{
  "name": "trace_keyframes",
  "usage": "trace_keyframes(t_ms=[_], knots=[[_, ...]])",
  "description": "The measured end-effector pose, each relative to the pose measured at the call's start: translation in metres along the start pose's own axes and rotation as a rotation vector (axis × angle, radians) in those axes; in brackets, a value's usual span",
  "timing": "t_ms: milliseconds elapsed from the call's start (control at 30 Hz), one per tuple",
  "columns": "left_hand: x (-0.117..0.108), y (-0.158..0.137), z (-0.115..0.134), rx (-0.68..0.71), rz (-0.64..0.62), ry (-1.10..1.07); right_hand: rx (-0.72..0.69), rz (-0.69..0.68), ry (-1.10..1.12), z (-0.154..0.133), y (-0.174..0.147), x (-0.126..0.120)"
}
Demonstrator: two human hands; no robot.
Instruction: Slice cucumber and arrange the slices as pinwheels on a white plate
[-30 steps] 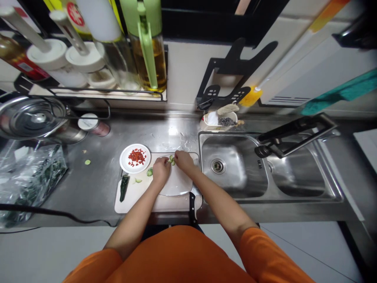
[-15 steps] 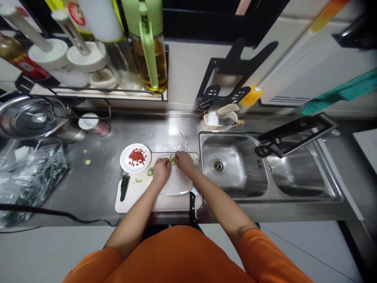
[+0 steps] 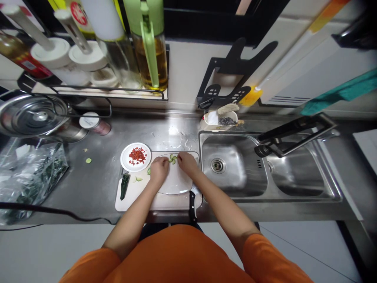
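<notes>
Several green cucumber slices lie in a small curved pattern near the far rim of a clear plate. My left hand comes from the left, fingers pinched on a slice at the pattern's edge. From the right, my right hand also has its fingers pinched at the slices; its fingertips are partly hidden. Beneath the plate is a white cutting board. On its left part rest a dark green cucumber piece and pale cut slices. A black-handled knife lies at the right, its blade mostly hidden.
A white dish of small red pieces overlaps the board's far left corner. To the right is a double steel sink. A plastic bag of greens, a lidded pot and a pink jar stand left.
My hands have drawn slightly apart, showing more of the slices between them. My left hand has shifted a little left, covering more of the cucumber piece beside it on the board.
</notes>
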State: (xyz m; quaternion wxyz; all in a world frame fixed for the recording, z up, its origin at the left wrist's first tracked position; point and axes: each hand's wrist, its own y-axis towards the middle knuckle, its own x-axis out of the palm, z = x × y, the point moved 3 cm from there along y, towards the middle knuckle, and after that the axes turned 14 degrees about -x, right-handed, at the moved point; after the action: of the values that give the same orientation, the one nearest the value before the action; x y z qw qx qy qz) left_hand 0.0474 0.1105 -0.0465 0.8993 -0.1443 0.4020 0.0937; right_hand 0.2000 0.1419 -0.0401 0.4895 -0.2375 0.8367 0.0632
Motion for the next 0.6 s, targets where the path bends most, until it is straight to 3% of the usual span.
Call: trace_keyframes(t_ms=[133, 267, 400, 600], knots=[[-0.035, -0.007, -0.018, -0.043, 0.07, 0.024, 0.077, 0.027, 0.043, -0.001, -0.02, -0.006], [-0.063, -0.023, -0.05, -0.142, 0.112, 0.084, 0.084, 0.03, 0.109, -0.008, -0.048, 0.006], [-0.065, -0.038, -0.073, -0.212, 0.08, 0.166, 0.07, 0.022, 0.178, -0.022, -0.072, 0.023], [-0.05, -0.04, -0.079, -0.215, 0.07, 0.219, 0.071, -0.01, 0.203, -0.042, -0.088, 0.032]])
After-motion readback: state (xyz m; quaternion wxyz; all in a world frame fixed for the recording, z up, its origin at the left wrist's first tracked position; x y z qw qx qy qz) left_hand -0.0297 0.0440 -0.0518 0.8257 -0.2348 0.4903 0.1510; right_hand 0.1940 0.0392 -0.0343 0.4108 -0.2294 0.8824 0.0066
